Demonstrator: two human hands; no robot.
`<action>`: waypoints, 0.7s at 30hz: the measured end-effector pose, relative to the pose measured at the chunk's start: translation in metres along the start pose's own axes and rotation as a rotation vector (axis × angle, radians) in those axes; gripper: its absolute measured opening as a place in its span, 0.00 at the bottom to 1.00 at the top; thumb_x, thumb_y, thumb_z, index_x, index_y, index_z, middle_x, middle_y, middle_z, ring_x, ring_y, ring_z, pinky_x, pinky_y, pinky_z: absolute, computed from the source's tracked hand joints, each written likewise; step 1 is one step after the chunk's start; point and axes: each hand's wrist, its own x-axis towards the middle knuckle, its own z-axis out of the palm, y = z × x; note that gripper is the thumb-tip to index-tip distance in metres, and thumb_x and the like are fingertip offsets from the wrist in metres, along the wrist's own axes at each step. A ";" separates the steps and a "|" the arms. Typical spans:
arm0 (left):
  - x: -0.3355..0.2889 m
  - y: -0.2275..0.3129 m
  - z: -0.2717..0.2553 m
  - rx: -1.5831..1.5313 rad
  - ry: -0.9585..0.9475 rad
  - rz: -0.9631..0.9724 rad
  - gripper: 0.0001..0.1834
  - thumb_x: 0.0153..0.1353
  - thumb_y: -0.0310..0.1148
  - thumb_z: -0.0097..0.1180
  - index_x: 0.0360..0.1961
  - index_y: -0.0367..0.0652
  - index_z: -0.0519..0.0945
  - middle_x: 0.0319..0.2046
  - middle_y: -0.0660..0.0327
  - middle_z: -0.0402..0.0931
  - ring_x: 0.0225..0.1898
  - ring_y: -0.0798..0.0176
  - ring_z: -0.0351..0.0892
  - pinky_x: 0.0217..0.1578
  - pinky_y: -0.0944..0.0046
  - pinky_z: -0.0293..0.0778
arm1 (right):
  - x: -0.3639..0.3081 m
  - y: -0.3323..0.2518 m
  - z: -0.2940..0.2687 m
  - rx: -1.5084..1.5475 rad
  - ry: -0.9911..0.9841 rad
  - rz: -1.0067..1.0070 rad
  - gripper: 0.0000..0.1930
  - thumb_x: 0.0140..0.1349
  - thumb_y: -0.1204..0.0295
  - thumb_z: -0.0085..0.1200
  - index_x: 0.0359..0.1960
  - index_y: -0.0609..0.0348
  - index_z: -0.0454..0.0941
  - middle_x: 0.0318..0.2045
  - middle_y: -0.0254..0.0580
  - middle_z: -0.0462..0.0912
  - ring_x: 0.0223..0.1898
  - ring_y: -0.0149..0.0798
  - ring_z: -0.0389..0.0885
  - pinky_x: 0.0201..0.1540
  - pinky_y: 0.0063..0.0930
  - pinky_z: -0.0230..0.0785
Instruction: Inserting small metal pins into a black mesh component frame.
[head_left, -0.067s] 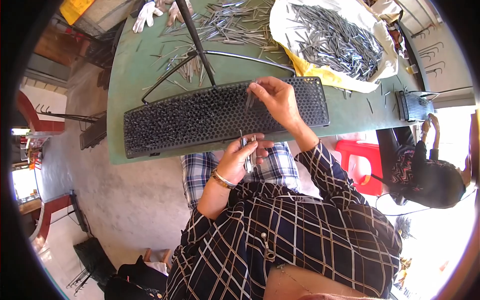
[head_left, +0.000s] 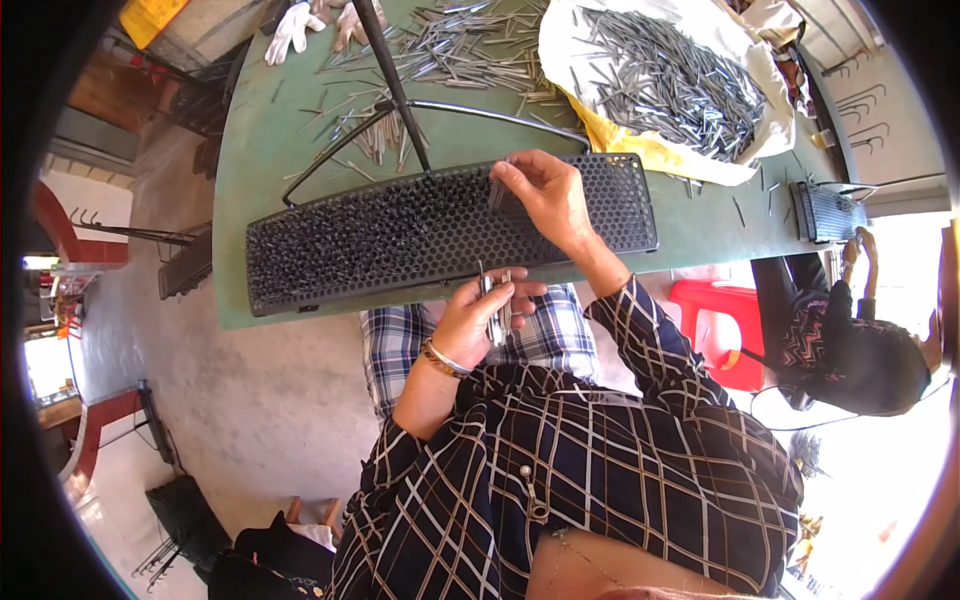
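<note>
A long black rack [head_left: 612,212] full of round holes lies tilted along the table's near edge. Dark slim pieces stand packed in the holes on its left part; the right part shows bare holes. My right hand [head_left: 556,200] is closed in a pinch over the rack's middle, with a slim metal strip [head_left: 496,194] hanging from thumb and fingertips. Just below the rack's front edge, my left hand [head_left: 468,322] grips a small bundle of slim metal strips [head_left: 497,320] between thumb and fingers. Exactly what kind of parts these strips are, I cannot tell.
On the green table [head_left: 260,150] lie loose strips [head_left: 465,50] and a sack [head_left: 772,130] heaped with more. A black metal stand [head_left: 398,95] rises behind the rack. White gloves [head_left: 290,35] lie far left. A red stool [head_left: 735,335] and a co-worker [head_left: 835,335] are at right.
My right hand has shifted slightly left along the rack, still pinching the strip. My left hand and its bundle stay nearly in place.
</note>
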 end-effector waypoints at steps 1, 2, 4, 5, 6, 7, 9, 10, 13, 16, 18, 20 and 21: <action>0.000 -0.001 0.000 -0.008 -0.003 0.002 0.14 0.67 0.30 0.44 0.52 0.37 0.70 0.45 0.51 0.77 0.38 0.67 0.78 0.35 0.68 0.74 | 0.002 0.002 0.002 -0.060 0.019 -0.026 0.11 0.62 0.71 0.55 0.40 0.70 0.76 0.33 0.40 0.84 0.36 0.26 0.80 0.40 0.18 0.72; 0.000 -0.001 0.000 -0.015 -0.007 0.005 0.14 0.67 0.30 0.44 0.52 0.37 0.70 0.44 0.51 0.78 0.37 0.67 0.78 0.35 0.68 0.74 | 0.002 0.004 0.002 -0.121 0.038 -0.053 0.11 0.62 0.71 0.55 0.39 0.70 0.76 0.33 0.41 0.84 0.36 0.27 0.80 0.40 0.18 0.72; -0.002 -0.004 -0.003 -0.019 0.000 0.006 0.14 0.67 0.30 0.44 0.51 0.38 0.70 0.44 0.51 0.78 0.37 0.67 0.78 0.34 0.68 0.74 | 0.003 -0.001 0.005 -0.084 0.052 -0.062 0.11 0.62 0.71 0.55 0.39 0.70 0.77 0.32 0.41 0.84 0.36 0.27 0.80 0.40 0.18 0.72; -0.003 -0.004 -0.004 -0.021 0.004 0.003 0.14 0.67 0.30 0.44 0.51 0.38 0.71 0.44 0.51 0.78 0.37 0.67 0.78 0.34 0.68 0.74 | 0.003 -0.003 0.006 -0.046 0.071 -0.070 0.11 0.62 0.71 0.55 0.39 0.70 0.77 0.32 0.41 0.84 0.36 0.27 0.80 0.40 0.18 0.72; -0.003 -0.005 -0.004 -0.022 0.004 0.003 0.14 0.67 0.30 0.44 0.51 0.38 0.71 0.44 0.51 0.78 0.37 0.67 0.78 0.34 0.68 0.74 | 0.003 -0.002 0.006 -0.048 0.070 -0.069 0.11 0.62 0.71 0.55 0.39 0.70 0.77 0.32 0.41 0.84 0.36 0.27 0.80 0.40 0.18 0.72; -0.003 -0.005 -0.005 -0.023 0.005 0.003 0.14 0.67 0.30 0.44 0.51 0.38 0.71 0.44 0.51 0.78 0.37 0.67 0.78 0.34 0.68 0.74 | 0.004 -0.001 0.006 -0.063 0.104 -0.101 0.11 0.61 0.71 0.57 0.38 0.68 0.78 0.30 0.41 0.84 0.34 0.26 0.80 0.38 0.19 0.72; -0.003 -0.005 -0.005 -0.025 0.005 0.002 0.14 0.67 0.30 0.44 0.51 0.39 0.71 0.44 0.51 0.78 0.37 0.66 0.78 0.34 0.68 0.74 | 0.005 0.000 0.006 -0.093 0.173 -0.165 0.11 0.58 0.70 0.60 0.36 0.66 0.79 0.26 0.40 0.84 0.30 0.25 0.80 0.33 0.21 0.72; -0.003 -0.005 -0.004 -0.030 0.007 0.000 0.14 0.67 0.30 0.45 0.51 0.39 0.71 0.44 0.51 0.78 0.37 0.66 0.78 0.34 0.68 0.74 | 0.004 0.000 0.006 -0.095 0.173 -0.164 0.11 0.58 0.70 0.60 0.36 0.66 0.79 0.26 0.40 0.84 0.30 0.25 0.80 0.33 0.21 0.72; -0.003 -0.004 -0.003 -0.033 0.007 -0.003 0.14 0.67 0.30 0.45 0.51 0.39 0.71 0.43 0.52 0.78 0.37 0.67 0.78 0.35 0.68 0.74 | 0.002 -0.005 0.007 -0.237 0.173 -0.238 0.10 0.57 0.70 0.60 0.36 0.63 0.80 0.25 0.41 0.83 0.27 0.28 0.79 0.31 0.23 0.71; -0.003 -0.004 -0.002 -0.030 0.009 -0.008 0.14 0.67 0.31 0.44 0.52 0.39 0.71 0.43 0.52 0.78 0.37 0.67 0.78 0.35 0.68 0.74 | -0.001 -0.012 0.008 -0.366 0.143 -0.282 0.09 0.57 0.71 0.60 0.36 0.62 0.80 0.28 0.40 0.84 0.29 0.27 0.80 0.34 0.21 0.72; -0.003 -0.004 -0.003 -0.031 0.010 -0.012 0.14 0.67 0.31 0.44 0.52 0.39 0.71 0.43 0.52 0.78 0.37 0.67 0.78 0.35 0.68 0.74 | -0.001 -0.011 0.008 -0.395 0.151 -0.372 0.08 0.56 0.72 0.61 0.36 0.61 0.80 0.28 0.41 0.83 0.28 0.30 0.80 0.33 0.22 0.71; -0.003 -0.004 -0.003 -0.030 -0.002 0.003 0.14 0.67 0.31 0.44 0.52 0.39 0.71 0.43 0.52 0.78 0.37 0.67 0.78 0.35 0.68 0.74 | 0.000 -0.011 0.007 -0.420 0.141 -0.421 0.08 0.55 0.73 0.61 0.36 0.61 0.80 0.29 0.41 0.83 0.28 0.31 0.80 0.32 0.23 0.71; -0.003 -0.004 -0.003 -0.031 -0.002 0.004 0.14 0.67 0.31 0.44 0.52 0.39 0.71 0.43 0.52 0.78 0.37 0.67 0.78 0.35 0.68 0.74 | 0.001 -0.010 0.007 -0.443 0.131 -0.469 0.08 0.55 0.73 0.62 0.36 0.61 0.80 0.29 0.41 0.82 0.28 0.32 0.80 0.32 0.23 0.71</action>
